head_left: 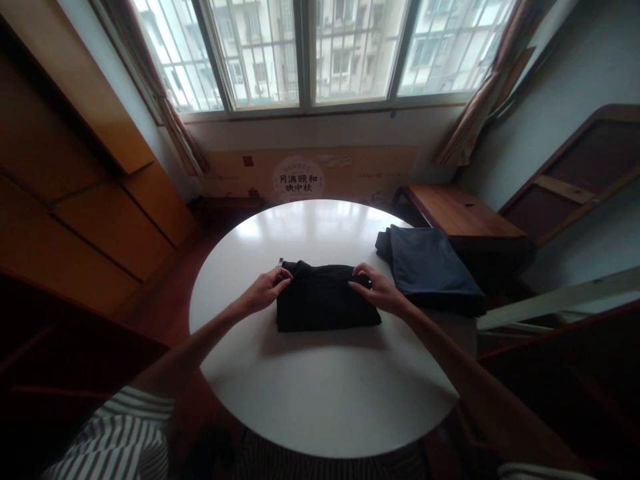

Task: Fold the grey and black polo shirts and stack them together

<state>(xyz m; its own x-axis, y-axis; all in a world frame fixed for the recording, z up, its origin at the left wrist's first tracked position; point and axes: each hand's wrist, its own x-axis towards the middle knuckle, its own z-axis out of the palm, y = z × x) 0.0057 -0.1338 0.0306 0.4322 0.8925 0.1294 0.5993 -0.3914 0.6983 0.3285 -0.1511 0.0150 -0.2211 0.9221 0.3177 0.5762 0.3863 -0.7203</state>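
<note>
A folded black garment (323,300) lies in the middle of a round white table (320,393). My left hand (267,289) pinches its far left corner, fingers closed on the cloth. My right hand (376,288) grips the far right edge of the same garment, fingers curled over the fold. Both forearms reach in from the near edge of the table.
A folded dark blue garment (430,267) lies at the table's right edge. A wooden side table (460,210) stands behind it. Wooden cabinets (100,213) line the left wall. A large window (310,50) with curtains is at the far side.
</note>
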